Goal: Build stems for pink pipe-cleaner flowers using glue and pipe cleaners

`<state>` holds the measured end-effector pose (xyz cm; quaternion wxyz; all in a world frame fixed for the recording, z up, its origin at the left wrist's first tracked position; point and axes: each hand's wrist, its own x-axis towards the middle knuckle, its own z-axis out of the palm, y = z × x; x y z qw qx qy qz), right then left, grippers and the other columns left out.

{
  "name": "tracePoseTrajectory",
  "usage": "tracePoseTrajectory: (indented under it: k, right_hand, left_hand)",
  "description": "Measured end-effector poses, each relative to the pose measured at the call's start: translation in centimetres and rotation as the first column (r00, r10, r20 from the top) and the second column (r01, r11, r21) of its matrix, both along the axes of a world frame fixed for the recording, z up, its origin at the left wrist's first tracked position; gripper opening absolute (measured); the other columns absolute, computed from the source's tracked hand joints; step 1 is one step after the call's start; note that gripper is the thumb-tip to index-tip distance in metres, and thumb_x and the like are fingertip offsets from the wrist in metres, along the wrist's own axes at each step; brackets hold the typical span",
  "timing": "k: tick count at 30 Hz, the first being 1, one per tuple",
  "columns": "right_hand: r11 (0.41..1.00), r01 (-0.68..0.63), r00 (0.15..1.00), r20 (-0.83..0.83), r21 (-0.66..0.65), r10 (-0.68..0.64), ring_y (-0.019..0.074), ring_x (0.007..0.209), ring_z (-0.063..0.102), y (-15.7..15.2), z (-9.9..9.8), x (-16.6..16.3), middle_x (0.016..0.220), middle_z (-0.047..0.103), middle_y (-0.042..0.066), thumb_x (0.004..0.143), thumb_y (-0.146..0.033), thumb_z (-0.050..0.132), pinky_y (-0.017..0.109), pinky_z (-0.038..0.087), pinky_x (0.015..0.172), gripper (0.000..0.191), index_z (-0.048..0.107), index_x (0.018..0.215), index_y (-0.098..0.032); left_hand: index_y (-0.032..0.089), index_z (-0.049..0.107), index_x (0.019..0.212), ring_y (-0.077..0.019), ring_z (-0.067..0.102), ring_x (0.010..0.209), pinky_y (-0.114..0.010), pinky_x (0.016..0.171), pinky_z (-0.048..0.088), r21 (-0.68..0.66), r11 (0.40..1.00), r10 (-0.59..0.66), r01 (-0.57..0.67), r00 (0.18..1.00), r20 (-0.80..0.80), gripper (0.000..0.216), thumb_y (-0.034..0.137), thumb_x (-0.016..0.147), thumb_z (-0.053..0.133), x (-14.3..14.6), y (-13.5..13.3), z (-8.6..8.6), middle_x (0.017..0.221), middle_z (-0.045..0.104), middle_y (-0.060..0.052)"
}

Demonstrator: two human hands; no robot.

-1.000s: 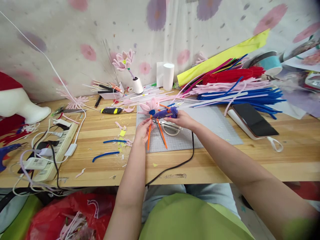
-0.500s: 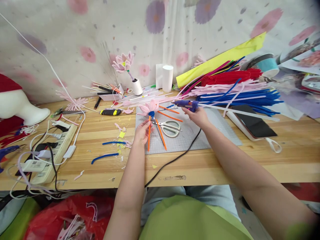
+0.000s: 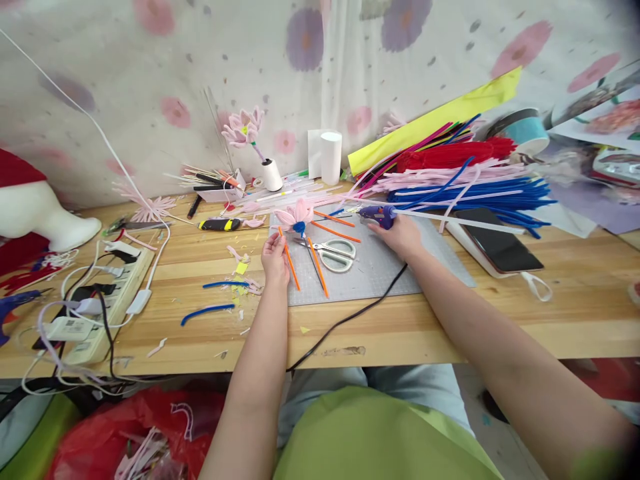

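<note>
Closest of all is a green shirt [image 3: 385, 433], with a red bag [image 3: 143, 427] off to the left. Next comes the wooden tabletop [image 3: 425, 340], where a black cord [image 3: 350, 313] bends across. The left hand [image 3: 275, 260] has its thumb and fingers pinched on one orange pipe cleaner [image 3: 293, 267], which leans. The right hand [image 3: 403, 233] is wrapped around a purple glue gun [image 3: 379, 215] over the gray mat [image 3: 385, 277]. A long white glue stick [image 3: 450, 219] pokes out of the gun's back. Scissors [image 3: 337, 257] lie on the mat between the two hands. Just past the left hand, at the mat's back left corner, is a pink flower [image 3: 287, 219] with a blue ball [image 3: 299, 227] on it. Farther back, a big pile of blue pipe cleaners [image 3: 500, 199] sits on the right. Behind the pink flower, another flower [image 3: 244, 128] stands in a small white holder [image 3: 271, 175].
</note>
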<state>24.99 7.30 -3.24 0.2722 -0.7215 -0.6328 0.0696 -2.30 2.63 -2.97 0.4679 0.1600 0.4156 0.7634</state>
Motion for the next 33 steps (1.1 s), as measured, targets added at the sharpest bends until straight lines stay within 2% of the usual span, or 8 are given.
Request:
tracePoseTrajectory:
  k: [5, 10, 13, 15, 22, 24, 28, 33]
  right_hand:
    - [0.982, -0.032, 0.996, 0.087, 0.183, 0.017, 0.0271, 0.094, 0.050, -3.4, 0.7, 0.2, 0.095, 0.058, 0.016, 0.066, -0.055, 0.057, 0.038, 0.038, 0.077, 0.052, 0.055, 0.095, -0.012]
    - [0.972, -0.178, 0.984, 0.032, 0.150, 0.175, 0.0219, 0.083, 0.052, -6.5, 2.3, -3.7, 0.086, 0.059, 0.010, 0.073, -0.042, 0.055, 0.032, 0.039, 0.071, 0.027, 0.056, 0.081, -0.017]
    - [0.929, -0.366, 0.913, -0.215, -0.053, 0.347, 0.0151, 0.068, 0.054, -5.8, 3.2, -7.8, 0.076, 0.062, 0.004, 0.076, -0.034, 0.051, 0.026, 0.038, 0.061, 0.017, 0.058, 0.073, -0.019]
    - [0.887, -0.451, 0.852, -0.345, -0.102, 0.394, 0.0133, 0.067, 0.056, -4.5, 3.4, -10.4, 0.075, 0.064, 0.002, 0.074, -0.028, 0.053, 0.024, 0.038, 0.060, 0.012, 0.060, 0.073, -0.018]
    - [0.870, -0.467, 0.769, -0.557, -0.154, 0.314, 0.0102, 0.053, 0.055, -1.6, 2.2, -15.8, 0.061, 0.062, -0.001, 0.067, -0.024, 0.061, 0.020, 0.036, 0.049, 0.012, 0.056, 0.075, -0.017]
    - [0.858, -0.484, 0.698, -0.668, -0.175, 0.258, 0.0078, 0.045, 0.052, -1.4, 2.0, -16.0, 0.056, 0.059, -0.002, 0.067, -0.018, 0.060, 0.019, 0.036, 0.045, 0.008, 0.053, 0.071, -0.016]
    - [0.844, -0.527, 0.470, -0.861, -0.097, 0.194, 0.0053, 0.040, 0.047, -1.8, 2.3, -15.2, 0.054, 0.056, -0.003, 0.071, -0.013, 0.055, 0.018, 0.037, 0.041, 0.005, 0.051, 0.072, -0.016]
    - [0.821, -0.570, 0.217, -0.968, -0.020, 0.127, 0.0041, 0.041, 0.047, -3.1, 2.5, -13.6, 0.058, 0.058, -0.004, 0.068, -0.017, 0.059, 0.017, 0.039, 0.041, 0.013, 0.051, 0.078, -0.016]
  left_hand:
    - [0.016, 0.059, 0.076, -0.0032, 0.054, 0.060, -0.017, 0.062, 0.039, 0.012, 1.000, -0.029, 0.029, 0.999, -0.034, 0.026, 0.009, 0.054, 0.071, 0.0, -0.1, 0.0, 0.067, 0.060, 0.004]
    - [0.015, 0.059, 0.076, -0.0026, 0.053, 0.052, -0.016, 0.053, 0.038, -0.130, 0.983, -0.138, 0.133, 0.990, -0.031, 0.025, 0.010, 0.055, 0.072, -0.5, -0.6, 0.7, 0.065, 0.060, 0.004]
    - [0.015, 0.058, 0.076, -0.0018, 0.051, 0.048, -0.015, 0.050, 0.038, -0.183, 0.966, -0.190, 0.183, 0.982, -0.021, 0.023, 0.010, 0.058, 0.070, -0.7, -0.9, 1.2, 0.061, 0.059, 0.005]
    - [0.015, 0.057, 0.077, -0.0019, 0.051, 0.048, -0.014, 0.049, 0.038, -0.195, 0.959, -0.216, 0.208, 0.976, -0.024, 0.022, 0.009, 0.059, 0.069, -0.7, -1.0, 1.4, 0.061, 0.059, 0.005]
    - [0.014, 0.057, 0.080, -0.0035, 0.052, 0.050, -0.015, 0.048, 0.039, -0.222, 0.933, -0.310, 0.285, 0.947, -0.087, 0.027, 0.012, 0.057, 0.072, -0.5, -1.3, 1.3, 0.061, 0.059, 0.004]
    - [0.014, 0.058, 0.081, -0.0038, 0.053, 0.050, -0.015, 0.048, 0.040, -0.238, 0.924, -0.331, 0.300, 0.938, -0.103, 0.029, 0.012, 0.056, 0.072, -0.4, -1.4, 1.3, 0.062, 0.060, 0.004]
    - [0.014, 0.058, 0.082, -0.0045, 0.054, 0.050, -0.015, 0.047, 0.040, -0.255, 0.911, -0.357, 0.323, 0.928, -0.102, 0.029, 0.013, 0.057, 0.072, 0.1, -1.6, 1.5, 0.063, 0.061, 0.003]
    - [0.013, 0.058, 0.081, -0.0054, 0.057, 0.053, -0.015, 0.046, 0.039, -0.266, 0.883, -0.420, 0.388, 0.905, -0.073, 0.027, 0.014, 0.058, 0.071, 0.9, -1.9, 1.8, 0.069, 0.065, 0.000]
